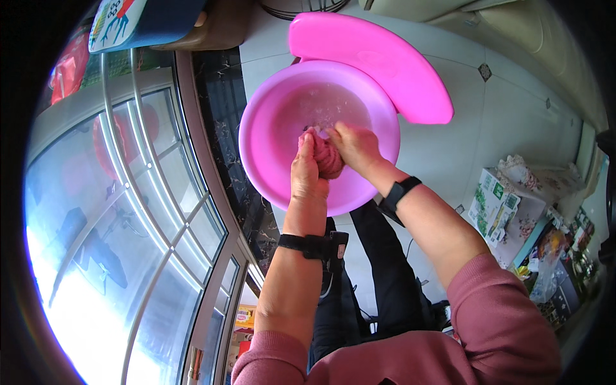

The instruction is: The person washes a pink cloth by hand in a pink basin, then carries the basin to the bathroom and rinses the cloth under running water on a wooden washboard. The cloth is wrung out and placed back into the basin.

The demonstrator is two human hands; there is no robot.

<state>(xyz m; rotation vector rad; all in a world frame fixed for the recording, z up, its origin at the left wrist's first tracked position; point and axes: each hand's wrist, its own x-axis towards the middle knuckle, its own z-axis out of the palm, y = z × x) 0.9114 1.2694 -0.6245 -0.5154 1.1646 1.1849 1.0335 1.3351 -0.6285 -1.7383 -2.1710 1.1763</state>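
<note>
A twisted, wet-looking reddish-pink cloth (328, 159) is bunched between my two hands, over a round pink plastic basin (260, 168). My left hand (306, 168) grips its left side, thumb along the top. On the other side, my right hand (355, 147) has its fingers curled around the upper right part of the cloth. Cloudy water (320, 101) with a few bubbles shows in the basin beyond my hands. Part of the cloth is hidden by my fingers. Each forearm wears a black strap (294, 242) with a small device.
A curved pink plastic piece (370, 57) adjoins the basin's far right rim. Glazed door panels (159, 159) stand at left, beside a dark marble strip (219, 101). Boxes (491, 207) and a plastic bag (548, 269) crowd the right. A beige upholstered seat (524, 33) is at upper right.
</note>
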